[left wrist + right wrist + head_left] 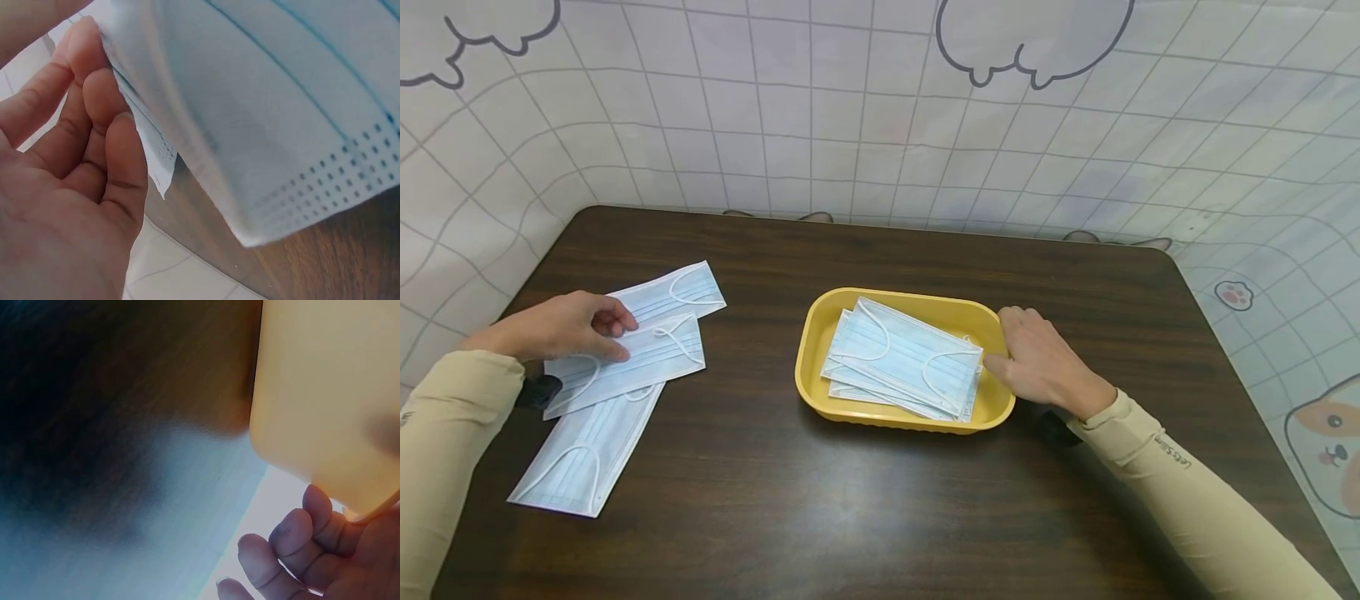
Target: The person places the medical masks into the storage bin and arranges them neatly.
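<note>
Three pale blue face masks lie overlapping at the table's left: a far one (679, 290), a middle one (658, 358) and a near one (586, 454). My left hand (617, 335) pinches the middle mask's left part; in the left wrist view its fingers (103, 119) curl at the raised edge of that mask (269, 112). A yellow tray (817, 333) at mid-table holds a stack of masks (902, 360). My right hand (1009, 343) grips the tray's right rim, thumb inside. The right wrist view shows its fingers (300, 534) curled under the tray (325, 394).
The dark wooden table (865, 500) has rounded corners and is walled in on three sides by a white grid-patterned sheet (820, 125) with cartoon drawings. Bare wood lies in front of the tray and between tray and loose masks.
</note>
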The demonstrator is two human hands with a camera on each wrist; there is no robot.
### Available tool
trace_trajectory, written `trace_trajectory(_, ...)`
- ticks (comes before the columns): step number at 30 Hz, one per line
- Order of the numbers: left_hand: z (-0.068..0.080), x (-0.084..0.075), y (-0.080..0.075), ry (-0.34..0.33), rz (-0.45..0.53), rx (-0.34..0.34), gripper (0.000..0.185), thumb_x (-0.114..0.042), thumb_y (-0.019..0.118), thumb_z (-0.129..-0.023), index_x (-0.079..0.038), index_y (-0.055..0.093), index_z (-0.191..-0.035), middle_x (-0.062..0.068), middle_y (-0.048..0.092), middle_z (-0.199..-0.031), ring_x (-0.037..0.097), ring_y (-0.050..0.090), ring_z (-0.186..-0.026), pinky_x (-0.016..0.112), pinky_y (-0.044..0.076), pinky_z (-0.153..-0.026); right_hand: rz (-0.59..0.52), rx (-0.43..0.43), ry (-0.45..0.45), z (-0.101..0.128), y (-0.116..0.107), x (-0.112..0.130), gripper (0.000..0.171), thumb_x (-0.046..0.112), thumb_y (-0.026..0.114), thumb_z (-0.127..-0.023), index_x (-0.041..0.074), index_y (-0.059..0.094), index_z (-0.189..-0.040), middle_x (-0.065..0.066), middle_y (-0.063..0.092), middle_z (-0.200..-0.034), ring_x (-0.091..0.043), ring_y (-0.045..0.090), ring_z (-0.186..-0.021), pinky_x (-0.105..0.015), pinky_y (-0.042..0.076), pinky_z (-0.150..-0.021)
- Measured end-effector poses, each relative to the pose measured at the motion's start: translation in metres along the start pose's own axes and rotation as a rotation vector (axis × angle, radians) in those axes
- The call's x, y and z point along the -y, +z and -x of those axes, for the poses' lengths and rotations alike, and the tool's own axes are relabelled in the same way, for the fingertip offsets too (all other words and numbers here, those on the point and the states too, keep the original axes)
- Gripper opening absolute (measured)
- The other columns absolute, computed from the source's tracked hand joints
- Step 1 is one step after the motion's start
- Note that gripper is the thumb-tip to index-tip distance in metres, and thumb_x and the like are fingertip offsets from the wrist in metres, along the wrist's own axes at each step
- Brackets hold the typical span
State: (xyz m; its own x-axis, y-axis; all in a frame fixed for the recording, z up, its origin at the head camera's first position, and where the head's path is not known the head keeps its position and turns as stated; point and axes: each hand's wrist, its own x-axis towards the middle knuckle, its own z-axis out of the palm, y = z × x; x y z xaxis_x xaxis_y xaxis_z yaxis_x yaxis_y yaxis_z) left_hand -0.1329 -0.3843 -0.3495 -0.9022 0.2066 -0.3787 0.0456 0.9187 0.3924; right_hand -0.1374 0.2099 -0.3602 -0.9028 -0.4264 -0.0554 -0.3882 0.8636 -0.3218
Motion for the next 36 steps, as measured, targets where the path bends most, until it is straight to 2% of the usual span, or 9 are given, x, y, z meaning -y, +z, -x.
trace_trajectory(11,0.0021,-0.0004,-0.0008,0.015,-0.021,0.016,0.035,-0.018,0.085,-0.082,-0.002,0.064,-0.105,0.006,0.06,-0.094,0.022,0.054,-0.09,0.032,0.044,-0.073,-0.014,-0.004,0.001,-0.0001,0.0002,-0.0003,0.024,0.019,0.055,-0.089,0.0,0.056,-0.104,-0.009,0.053,-0.086,-0.027,0.048,-0.082,-0.034,0.036,-0.071)
trace_trajectory(21,0.0025,0.0008,0.0001,0.027,-0.037,0.014,0.032,-0.018,0.084,-0.083,-0.005,0.059,-0.1,0.005,0.058,-0.094,0.023,0.054,-0.09,0.035,0.044,-0.075,-0.019,-0.001,0.008,0.0004,0.0001,0.0001,0.024,0.02,0.054,-0.089,0.001,0.056,-0.103,-0.01,0.053,-0.086,-0.027,0.047,-0.082,-0.034,0.036,-0.072)
trace_trajectory(29,0.0018,-0.0002,-0.0018,0.023,-0.047,-0.004,0.049,-0.022,0.087,-0.081,0.0,0.053,-0.109,0.016,0.062,-0.102,0.029,0.058,-0.094,0.041,0.049,-0.079,-0.019,0.001,0.007,0.0008,0.0004,-0.0003,0.026,0.021,0.055,-0.09,0.0,0.056,-0.105,-0.01,0.053,-0.086,-0.027,0.047,-0.082,-0.034,0.036,-0.072)
trace_trajectory(32,0.0013,-0.001,-0.0031,0.024,-0.075,0.007,0.049,-0.025,0.086,-0.081,0.0,0.059,-0.112,0.012,0.064,-0.099,0.026,0.058,-0.091,0.039,0.048,-0.078,-0.019,-0.002,0.005,0.0005,0.0009,-0.0006,0.024,0.021,0.055,-0.089,0.001,0.056,-0.103,-0.009,0.052,-0.084,-0.027,0.047,-0.081,-0.034,0.036,-0.071)
trace_trajectory(36,0.002,-0.0032,-0.005,0.035,-0.1,0.029,0.036,-0.027,0.083,-0.084,-0.005,0.068,-0.108,0.002,0.065,-0.093,0.02,0.057,-0.086,0.035,0.046,-0.075,-0.015,-0.003,0.005,0.0003,0.0012,-0.0005,0.025,0.02,0.055,-0.089,0.0,0.056,-0.103,-0.009,0.052,-0.084,-0.027,0.047,-0.081,-0.034,0.036,-0.072)
